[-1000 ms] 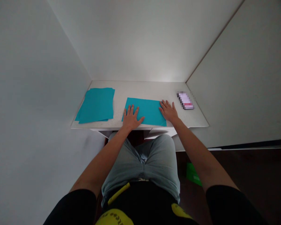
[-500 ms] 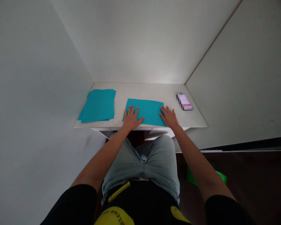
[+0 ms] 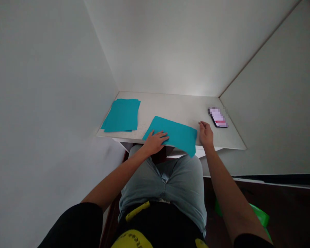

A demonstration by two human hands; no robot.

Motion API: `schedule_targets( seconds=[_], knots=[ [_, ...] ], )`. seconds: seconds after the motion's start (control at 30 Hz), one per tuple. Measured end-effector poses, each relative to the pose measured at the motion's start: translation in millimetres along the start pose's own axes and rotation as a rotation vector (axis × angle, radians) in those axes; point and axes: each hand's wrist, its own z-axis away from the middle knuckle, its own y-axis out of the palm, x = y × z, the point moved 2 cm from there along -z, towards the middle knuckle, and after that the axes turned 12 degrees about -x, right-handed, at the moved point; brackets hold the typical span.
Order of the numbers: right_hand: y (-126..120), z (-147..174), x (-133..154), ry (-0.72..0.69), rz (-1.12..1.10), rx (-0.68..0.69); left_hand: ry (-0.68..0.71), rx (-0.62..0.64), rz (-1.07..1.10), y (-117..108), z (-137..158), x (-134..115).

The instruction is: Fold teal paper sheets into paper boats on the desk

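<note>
A teal sheet (image 3: pixel 177 132) that looks like paper or thin card lies turned at an angle, its near right corner hanging over the table's front edge. My left hand (image 3: pixel 155 142) rests on the sheet's left part with fingers stretched out. Just beyond the right end of the sheet is my right hand (image 3: pixel 206 134), its fingers curled together. Something tiny and dark may show at its fingertips, but I cannot make it out. Several similar teal sheets (image 3: pixel 122 115) lie in a loosely aligned stack on the left.
A phone (image 3: pixel 218 117) with a lit screen lies on the right side of the white table (image 3: pixel 167 103). Walls enclose the table at the left and back, with a pale panel (image 3: pixel 276 113) at the right. A green object (image 3: pixel 259 215) is on the dark floor.
The sheet has turned clockwise, and its near right corner now overhangs the front edge. My right hand has left the sheet and curled up; my left hand has turned rightward. The view has shifted.
</note>
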Motion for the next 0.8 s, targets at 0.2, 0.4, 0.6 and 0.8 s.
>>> schedule_targets(
  seconds=[0.2, 0.4, 0.6, 0.8],
  knots=[
    [-2, 0, 0, 0.044, -0.03, -0.048, -0.464, -0.215, 0.081, -77, -6, 67],
    [-1, 2, 0, 0.045, 0.001, -0.035, -0.568, -0.71, 0.071, -171, 17, 126],
    [1, 0, -3, 0.046, 0.045, -0.012, -0.526, -0.593, -0.29, -187, 22, 136],
    [2, 0, -2, 0.04, 0.1, 0.009, -0.739, -0.202, -0.348, -103, -12, 151]
  ],
)
